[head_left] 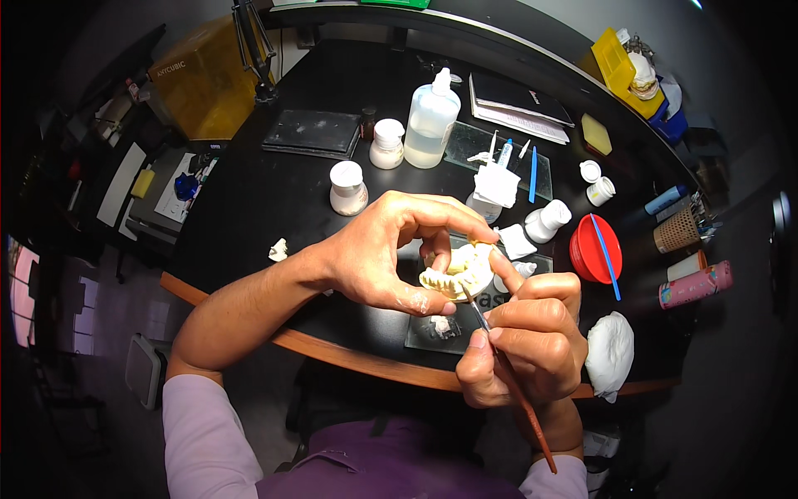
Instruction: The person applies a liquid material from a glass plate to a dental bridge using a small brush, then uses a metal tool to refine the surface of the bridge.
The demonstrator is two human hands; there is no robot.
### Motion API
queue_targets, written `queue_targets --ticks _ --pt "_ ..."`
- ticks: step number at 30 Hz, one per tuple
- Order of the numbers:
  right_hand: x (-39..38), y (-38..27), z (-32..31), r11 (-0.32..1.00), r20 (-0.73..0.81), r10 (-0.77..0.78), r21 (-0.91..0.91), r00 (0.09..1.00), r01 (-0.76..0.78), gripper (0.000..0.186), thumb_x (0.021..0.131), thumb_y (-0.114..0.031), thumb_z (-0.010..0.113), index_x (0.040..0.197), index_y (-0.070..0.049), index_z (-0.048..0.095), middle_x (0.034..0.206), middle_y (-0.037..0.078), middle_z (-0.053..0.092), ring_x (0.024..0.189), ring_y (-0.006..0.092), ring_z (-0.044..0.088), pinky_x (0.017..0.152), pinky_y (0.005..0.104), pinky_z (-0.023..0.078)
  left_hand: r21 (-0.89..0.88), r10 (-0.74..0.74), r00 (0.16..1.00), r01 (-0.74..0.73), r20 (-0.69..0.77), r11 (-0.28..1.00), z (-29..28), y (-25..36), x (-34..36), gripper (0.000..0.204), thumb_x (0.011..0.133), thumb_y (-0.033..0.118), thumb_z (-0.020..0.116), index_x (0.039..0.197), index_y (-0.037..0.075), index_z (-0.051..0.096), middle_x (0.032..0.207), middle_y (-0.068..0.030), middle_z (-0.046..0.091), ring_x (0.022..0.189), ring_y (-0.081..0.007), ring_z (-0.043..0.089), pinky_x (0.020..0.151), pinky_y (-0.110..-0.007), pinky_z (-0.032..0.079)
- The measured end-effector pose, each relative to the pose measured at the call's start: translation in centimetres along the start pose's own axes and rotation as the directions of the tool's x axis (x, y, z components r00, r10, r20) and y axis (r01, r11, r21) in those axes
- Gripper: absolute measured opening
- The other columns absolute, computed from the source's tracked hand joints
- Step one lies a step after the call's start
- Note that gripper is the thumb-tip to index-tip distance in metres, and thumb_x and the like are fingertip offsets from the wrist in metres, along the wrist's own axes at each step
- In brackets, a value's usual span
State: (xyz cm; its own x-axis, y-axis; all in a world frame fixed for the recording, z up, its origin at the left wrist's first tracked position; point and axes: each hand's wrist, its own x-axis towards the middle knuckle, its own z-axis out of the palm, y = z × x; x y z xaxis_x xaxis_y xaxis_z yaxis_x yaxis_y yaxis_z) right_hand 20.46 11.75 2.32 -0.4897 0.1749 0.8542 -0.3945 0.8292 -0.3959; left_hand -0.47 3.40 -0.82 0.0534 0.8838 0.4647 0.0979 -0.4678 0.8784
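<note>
A pale yellow dental cast (456, 280) with a row of teeth is held up over the desk near its front edge. My left hand (391, 249) curls round it, fingers over the far side and thumb along the near side; white residue marks the thumb. Between the fingertips and thumb of my right hand (532, 341) is a thin paintbrush (519, 397) with a reddish-brown handle. Its metal end and tip point up at the cast and appear to touch it beside the teeth. One right finger reaches up against the cast's right edge.
Below my hands lies a dark glass slab (422, 334) with pale paste. Beyond stand a large squeeze bottle (430, 125), several white-capped jars (348, 190) and a blue stick (533, 176). On the right are a red bowl (588, 254), a white cloth bundle (609, 356) and a pink bottle (697, 285).
</note>
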Motion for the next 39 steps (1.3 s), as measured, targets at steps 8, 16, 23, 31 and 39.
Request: queue_targets --ticks 8,16,23,31,39 --pt "-0.11 0.18 -0.24 0.999 0.007 -0.046 -0.025 0.999 0.047 0.022 0.073 0.005 0.078 0.088 -0.006 0.064 0.081 0.006 0.066 0.080 0.0218 0.059 0.087 0.0487 0.068 -0.028 -0.037 0.999 0.038 0.023 0.999 -0.01 0.28 -0.10 0.072 0.068 0.015 0.093 0.133 -0.003 0.068 0.133 -0.0182 0.065 0.090 -0.0124 0.065 0.076 -0.026 0.053" --pt "-0.32 0.15 -0.17 0.997 0.012 -0.053 -0.048 0.999 0.054 0.025 0.074 0.005 0.080 0.090 -0.005 0.065 0.083 0.006 0.067 0.082 0.0222 0.060 0.085 0.0468 0.069 -0.029 -0.057 0.998 0.058 0.026 0.998 0.03 0.65 -0.11 0.072 0.066 0.014 0.091 0.132 -0.004 0.068 0.128 -0.0165 0.066 0.086 -0.0115 0.063 0.075 -0.026 0.052" --pt "-0.21 0.26 -0.22 0.997 0.029 -0.046 -0.056 0.998 0.048 0.027 0.073 0.004 0.083 0.090 -0.006 0.064 0.083 0.006 0.067 0.083 0.0222 0.060 0.085 0.0464 0.069 -0.034 -0.054 0.998 0.055 0.023 0.998 0.02 0.48 -0.13 0.071 0.067 0.013 0.090 0.132 -0.004 0.068 0.128 -0.0158 0.065 0.082 -0.0107 0.060 0.073 -0.025 0.050" --pt "-0.24 0.42 -0.15 0.998 0.023 -0.039 -0.039 0.999 0.040 0.026 0.073 0.004 0.083 0.088 -0.006 0.064 0.082 0.006 0.067 0.081 0.0223 0.060 0.086 0.0461 0.068 -0.035 -0.055 0.998 0.056 0.014 0.998 0.00 0.54 -0.16 0.071 0.067 0.013 0.090 0.132 -0.004 0.068 0.128 -0.0154 0.065 0.079 -0.0096 0.059 0.071 -0.025 0.049" --pt "0.11 0.41 -0.80 0.986 -0.016 0.112 0.130 0.994 -0.109 0.025 0.069 0.006 0.072 0.088 -0.005 0.061 0.079 0.007 0.065 0.074 0.0211 0.053 0.081 0.0428 0.068 -0.019 -0.003 1.000 0.004 0.022 1.000 -0.26 0.61 0.08 0.071 0.066 0.015 0.090 0.132 -0.004 0.069 0.128 -0.0154 0.065 0.076 -0.0086 0.057 0.070 -0.024 0.048"
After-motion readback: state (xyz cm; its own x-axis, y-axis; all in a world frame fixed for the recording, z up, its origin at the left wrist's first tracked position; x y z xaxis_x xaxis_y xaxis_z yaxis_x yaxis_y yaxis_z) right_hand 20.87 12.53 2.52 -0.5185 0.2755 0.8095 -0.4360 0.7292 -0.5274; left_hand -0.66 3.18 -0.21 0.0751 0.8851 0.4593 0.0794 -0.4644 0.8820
